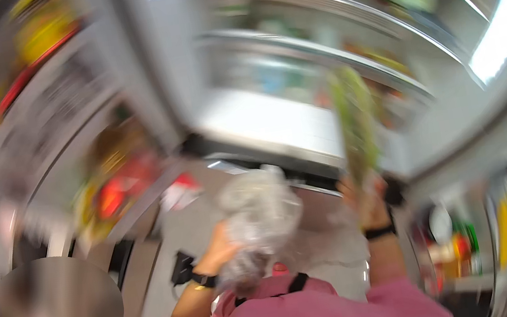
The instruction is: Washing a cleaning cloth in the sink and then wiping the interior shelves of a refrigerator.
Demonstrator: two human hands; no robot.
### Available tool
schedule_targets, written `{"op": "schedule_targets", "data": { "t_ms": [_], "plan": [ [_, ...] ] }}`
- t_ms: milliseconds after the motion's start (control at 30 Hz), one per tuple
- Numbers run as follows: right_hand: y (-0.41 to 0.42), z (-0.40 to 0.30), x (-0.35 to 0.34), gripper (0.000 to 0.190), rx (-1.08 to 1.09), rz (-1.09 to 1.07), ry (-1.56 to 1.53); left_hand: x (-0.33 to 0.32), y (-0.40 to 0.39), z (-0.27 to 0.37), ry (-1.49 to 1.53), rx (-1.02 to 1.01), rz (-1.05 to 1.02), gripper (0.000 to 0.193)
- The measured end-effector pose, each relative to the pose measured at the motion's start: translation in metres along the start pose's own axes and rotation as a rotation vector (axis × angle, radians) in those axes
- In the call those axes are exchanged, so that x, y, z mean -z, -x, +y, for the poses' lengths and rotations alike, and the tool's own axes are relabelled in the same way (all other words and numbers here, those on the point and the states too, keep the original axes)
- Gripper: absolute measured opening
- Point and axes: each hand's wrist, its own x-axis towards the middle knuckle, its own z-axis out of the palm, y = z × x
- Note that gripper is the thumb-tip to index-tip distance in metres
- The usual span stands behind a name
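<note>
My left hand (222, 247) grips a crumpled clear plastic bag (261, 207) in front of my chest; what the bag holds is too blurred to tell. Farther right, my right hand (364, 195) is closed around the lower end of a long green item (354, 117), perhaps a leafy vegetable in clear wrap, raised upright before the fridge shelves. Both wrists wear dark bands. Motion blur covers the whole view.
An open refrigerator with glass shelves (315, 44) full of food stands ahead. Its door racks hold packages at left (124, 189) and bottles at right (457, 250). A red and white package (181, 190) lies on the floor near the fridge's base.
</note>
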Motion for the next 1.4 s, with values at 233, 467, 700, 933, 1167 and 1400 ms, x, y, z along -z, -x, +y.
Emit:
{"op": "schedule_targets", "data": {
  "t_ms": [233,467,700,933,1167,1400],
  "plan": [
    [-0.027,0.046,0.064,0.058,-0.462,-0.047,0.312,-0.019,0.057,0.012,0.221,0.069,0.285,0.047],
    [-0.05,0.132,-0.026,0.041,-1.026,-0.485,0.393,-0.011,0.159,0.025,-0.009,0.092,0.644,0.044],
    [0.002,0.28,-0.166,0.036,-1.079,-0.759,0.574,0.059,0.323,0.019,-0.08,-0.032,1.029,0.037],
    [0.001,0.412,-0.308,0.046,-1.155,-0.869,0.224,0.163,0.459,0.053,-0.167,0.02,1.339,0.037],
    [-0.03,0.494,-0.372,0.05,-1.248,-0.938,0.344,0.257,0.543,0.023,-0.2,-0.113,1.497,0.041],
    [-0.021,0.62,-0.475,0.048,-0.959,-0.959,0.469,0.36,0.548,0.029,-0.449,0.081,1.759,0.039]
  ]
}}
